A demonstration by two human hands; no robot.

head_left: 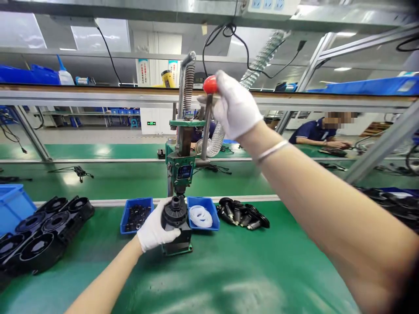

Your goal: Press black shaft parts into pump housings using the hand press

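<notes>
A green hand press (182,168) stands on the green bench. My right hand (234,104), in a white glove, is wrapped round the upper end of its lever (207,126), just by the red ball knob (210,84). On the press base sits a round black plastic housing (175,211) with a raised centre, under the ram. My left hand (159,229), also gloved, grips this housing from its left side, thumb across the front. Beside the press are a blue bin of small black parts (151,203) and a blue bin of white rings (214,213).
Black moulded frames with round openings (54,220) lie at the left, near a blue crate (15,205). Black parts with metal ends (242,213) are heaped right of the press. A metal shelf rail (98,98) crosses behind. Another person (314,131) works at the far right.
</notes>
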